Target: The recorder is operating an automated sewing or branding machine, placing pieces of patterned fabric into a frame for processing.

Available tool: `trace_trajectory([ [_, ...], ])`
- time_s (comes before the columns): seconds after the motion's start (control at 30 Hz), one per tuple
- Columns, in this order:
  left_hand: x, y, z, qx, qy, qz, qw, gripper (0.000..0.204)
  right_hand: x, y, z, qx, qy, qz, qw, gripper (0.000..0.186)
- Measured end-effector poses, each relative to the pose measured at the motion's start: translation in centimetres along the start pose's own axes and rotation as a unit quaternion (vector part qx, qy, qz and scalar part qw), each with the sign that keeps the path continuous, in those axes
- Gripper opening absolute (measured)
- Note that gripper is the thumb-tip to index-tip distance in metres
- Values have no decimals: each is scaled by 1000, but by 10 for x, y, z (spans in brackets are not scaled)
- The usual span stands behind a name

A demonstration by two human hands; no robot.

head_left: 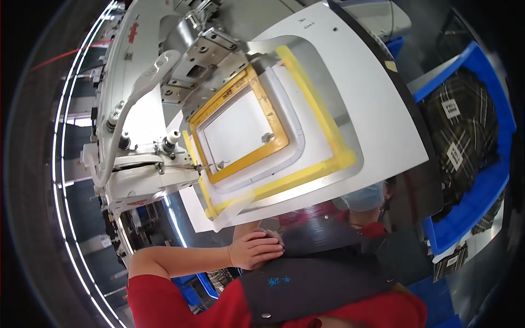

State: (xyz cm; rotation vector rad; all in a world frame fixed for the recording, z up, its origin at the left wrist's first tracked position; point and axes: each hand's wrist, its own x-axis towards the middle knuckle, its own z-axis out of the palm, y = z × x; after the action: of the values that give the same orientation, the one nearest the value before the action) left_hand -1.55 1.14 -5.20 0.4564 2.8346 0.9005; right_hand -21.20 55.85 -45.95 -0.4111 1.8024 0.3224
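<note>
Frame (249, 160): orange, set at centre of the picture; could be skewed if knocked.
Yellow tape (315, 104): could be snagged if lifted.
Left hand (254, 250): rested at lower centre, fingers loosely curved; whether anything is gripped cannot be told.
Right hand: not made out.

What lies beneath the left hand (256, 250) is hidden by its fingers (267, 256); the right hand cannot be made out. Above and left of the hand, the machine (143, 71) runs off the top edge. Lower left, the sleeve (156, 300) is cut by the bottom edge. Far above, scribbles (307, 23) are too small to read.
</note>
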Motion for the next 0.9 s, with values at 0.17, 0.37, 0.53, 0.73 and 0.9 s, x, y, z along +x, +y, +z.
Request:
trace_trajectory([
  [0.17, -5, -7, 13, 18, 6, 9, 1000, 48, 36, -33, -119, -19, 35, -90, 995, 50],
  [0.37, 8, -5, 2, 46, 32, 21, 998, 42, 55, -130, -210, -47, 49, -208, 976, 45],
  [0.53, 7, -5, 12, 35, 57, 53, 996, 46, 59, -197, -235, -64, 40, -286, 955, 41],
  [0.73, 11, 1, 10, 46, 92, 51, 993, 46, 61, -241, -219, -8, 69, -327, 942, 38],
  [0.9, 18, 9, 8, 85, 207, -39, 974, 51, 28, -215, -175, 115, 126, -315, 934, 36],
])
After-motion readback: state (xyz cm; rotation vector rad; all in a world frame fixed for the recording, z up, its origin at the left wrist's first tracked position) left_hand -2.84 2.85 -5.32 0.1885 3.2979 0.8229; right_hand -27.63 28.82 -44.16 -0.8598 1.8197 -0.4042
